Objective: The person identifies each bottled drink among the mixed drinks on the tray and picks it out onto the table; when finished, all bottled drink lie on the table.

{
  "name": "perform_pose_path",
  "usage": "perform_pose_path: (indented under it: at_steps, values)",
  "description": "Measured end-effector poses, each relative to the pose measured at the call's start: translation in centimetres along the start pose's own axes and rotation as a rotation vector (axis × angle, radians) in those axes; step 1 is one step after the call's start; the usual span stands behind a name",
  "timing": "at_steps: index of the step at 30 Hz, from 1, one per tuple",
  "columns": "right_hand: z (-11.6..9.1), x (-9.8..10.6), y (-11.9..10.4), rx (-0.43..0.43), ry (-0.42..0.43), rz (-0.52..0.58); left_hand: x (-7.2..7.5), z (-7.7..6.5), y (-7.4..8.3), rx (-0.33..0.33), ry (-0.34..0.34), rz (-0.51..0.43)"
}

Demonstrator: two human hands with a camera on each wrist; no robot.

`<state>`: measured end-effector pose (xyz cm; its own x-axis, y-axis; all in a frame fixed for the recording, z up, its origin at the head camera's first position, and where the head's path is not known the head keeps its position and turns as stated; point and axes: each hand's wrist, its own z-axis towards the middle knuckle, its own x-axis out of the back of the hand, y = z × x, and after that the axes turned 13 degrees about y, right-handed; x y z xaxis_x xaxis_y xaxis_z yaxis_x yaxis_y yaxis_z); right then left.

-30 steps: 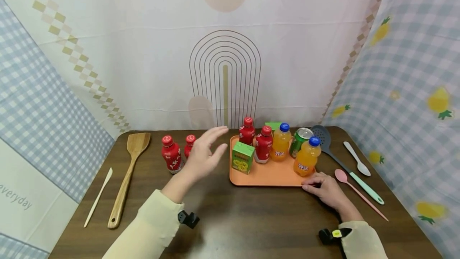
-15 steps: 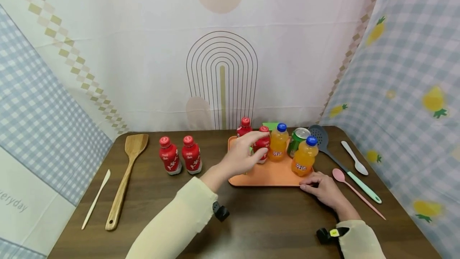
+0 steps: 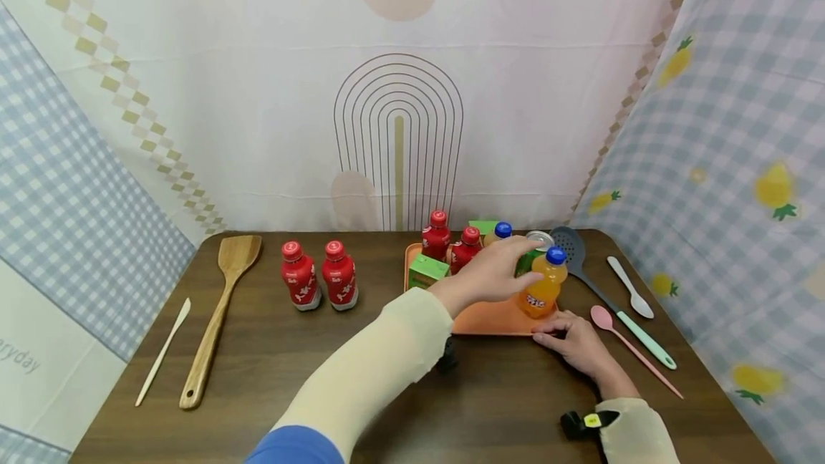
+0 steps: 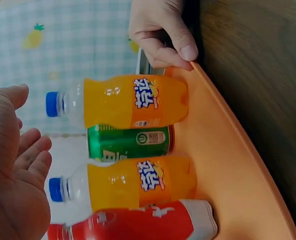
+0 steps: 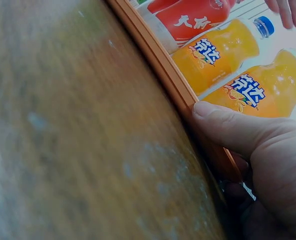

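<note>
My left hand reaches over an orange tray, fingers spread and holding nothing. In the left wrist view, that hand is apart from the blue caps of two orange soda bottles. The front soda bottle stands upright at the tray's right end; the other bottle is partly hidden by the hand. Behind them is a green can. Two red bottles and a green carton stand on the tray's left. My right hand pinches the tray's near right corner, thumb on the rim.
Two more red bottles stand left of the tray. Further left lie a wooden spatula and a white knife. A slotted ladle, pink spoon and white spoon lie at the right.
My left hand has moved right, from beside the loose red bottles, across the carton to near the front soda bottle. My right hand stays at the tray corner.
</note>
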<state>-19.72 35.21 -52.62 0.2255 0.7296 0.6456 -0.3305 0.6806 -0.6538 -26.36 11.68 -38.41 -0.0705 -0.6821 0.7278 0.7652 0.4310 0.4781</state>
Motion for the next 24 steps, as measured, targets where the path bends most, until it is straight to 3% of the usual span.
perform_pose_path:
  at_steps: [5,12,15,19,24]
  values:
    - [0.0,0.0,0.0,0.002,-0.005,-0.006,-1.2,1.4,0.5,0.009,-0.015,-0.002]
    - [0.0,0.0,0.0,-0.03,-0.001,-0.035,-2.5,2.7,0.8,0.117,-0.012,-0.076]
    - [-0.2,-0.1,-0.1,-0.053,-0.008,-0.049,-2.8,3.0,0.9,0.137,-0.042,-0.082]
    - [-0.3,0.0,-0.1,-0.061,-0.017,-0.055,-3.1,2.9,0.9,0.123,-0.085,-0.067]
    - [-0.2,-0.1,-0.2,-0.04,-0.012,-0.049,-3.4,2.9,0.7,0.093,-0.083,-0.069]
